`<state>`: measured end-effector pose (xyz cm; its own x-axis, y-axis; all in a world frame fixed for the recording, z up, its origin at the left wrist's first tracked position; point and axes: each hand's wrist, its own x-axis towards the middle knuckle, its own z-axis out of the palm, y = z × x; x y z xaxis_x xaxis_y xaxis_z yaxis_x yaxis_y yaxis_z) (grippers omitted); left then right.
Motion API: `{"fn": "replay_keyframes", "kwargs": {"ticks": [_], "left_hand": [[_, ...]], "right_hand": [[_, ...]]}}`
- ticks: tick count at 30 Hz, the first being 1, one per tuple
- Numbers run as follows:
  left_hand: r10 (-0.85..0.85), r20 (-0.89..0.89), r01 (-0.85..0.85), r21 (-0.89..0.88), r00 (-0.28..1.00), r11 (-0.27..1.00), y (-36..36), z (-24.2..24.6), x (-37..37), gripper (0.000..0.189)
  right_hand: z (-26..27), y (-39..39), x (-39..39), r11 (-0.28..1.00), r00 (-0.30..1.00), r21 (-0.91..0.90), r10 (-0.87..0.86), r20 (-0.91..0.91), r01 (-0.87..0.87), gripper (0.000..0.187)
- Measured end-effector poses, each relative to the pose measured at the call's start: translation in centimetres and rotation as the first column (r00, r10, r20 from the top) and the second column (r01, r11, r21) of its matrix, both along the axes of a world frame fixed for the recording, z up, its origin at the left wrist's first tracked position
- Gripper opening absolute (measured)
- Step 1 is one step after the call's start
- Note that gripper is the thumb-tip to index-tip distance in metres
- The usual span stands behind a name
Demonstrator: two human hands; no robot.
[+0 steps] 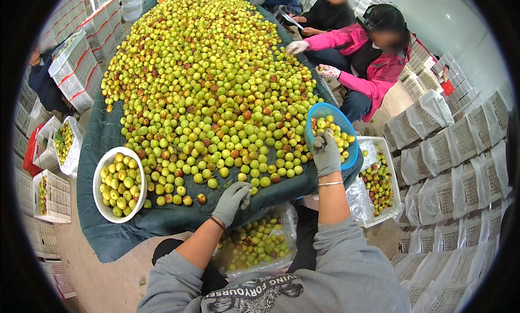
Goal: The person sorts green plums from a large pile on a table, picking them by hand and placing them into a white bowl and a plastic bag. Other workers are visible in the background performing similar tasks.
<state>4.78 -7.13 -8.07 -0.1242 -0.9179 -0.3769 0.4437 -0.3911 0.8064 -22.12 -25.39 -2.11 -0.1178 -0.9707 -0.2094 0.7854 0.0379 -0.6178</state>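
A large heap of green and reddish jujubes [215,89] covers a table draped in dark green cloth [97,231]. My left hand [231,203], in a grey glove, is at the near edge of the table beside some loose fruit; whether its curled fingers hold anything cannot be seen. Over a blue plastic basket [352,150] at the table's right corner is my right hand [326,153], gloved too, its fingers bent at the fruit inside; its grip is unclear. A white plastic basket [97,187] full of greener fruit stands at the near left corner.
Below the table edge, between my legs, is a plastic-lined container of fruit [264,248]. A white crate [375,221] with fruit and plastic bags stands at the right. A co-worker in a pink jacket [382,77] reaches to the heap. Stacked crates [447,150] line both sides.
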Motion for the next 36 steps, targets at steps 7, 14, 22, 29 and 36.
{"fn": "replay_keyframes", "kwargs": {"ticks": [7, 14, 22, 29, 36], "left_hand": [[-0.027, 0.037, 0.029, -0.040, 0.999, 0.999, -0.3, -0.8, -0.3, 0.026], [-0.021, 0.076, 0.020, 0.005, 0.997, 1.000, -0.6, -1.2, -0.3, 0.026], [-0.070, 0.126, 0.067, 0.023, 0.990, 0.997, -0.5, -2.1, -0.7, 0.025], [-0.115, 0.171, 0.111, 0.033, 0.979, 0.993, -0.5, -2.1, -0.8, 0.026], [-0.156, 0.205, 0.151, 0.039, 0.966, 0.988, -0.3, -2.2, -0.9, 0.032]], "right_hand": [[-0.1, -0.6, -0.5, 0.998, 0.998, 0.066, 0.001, -0.064, 0.003, 0.027], [0.1, -1.0, -0.4, 0.995, 0.998, 0.099, -0.012, -0.054, 0.017, 0.040], [-2.0, -1.6, -0.9, 0.992, 0.989, 0.012, -0.127, 0.080, 0.126, 0.033], [-1.6, -1.7, -1.2, 0.999, 0.999, 0.035, -0.037, -0.002, 0.037, 0.026], [-0.4, -1.0, -1.2, 0.998, 0.991, 0.012, 0.060, -0.117, -0.059, 0.029]]}}
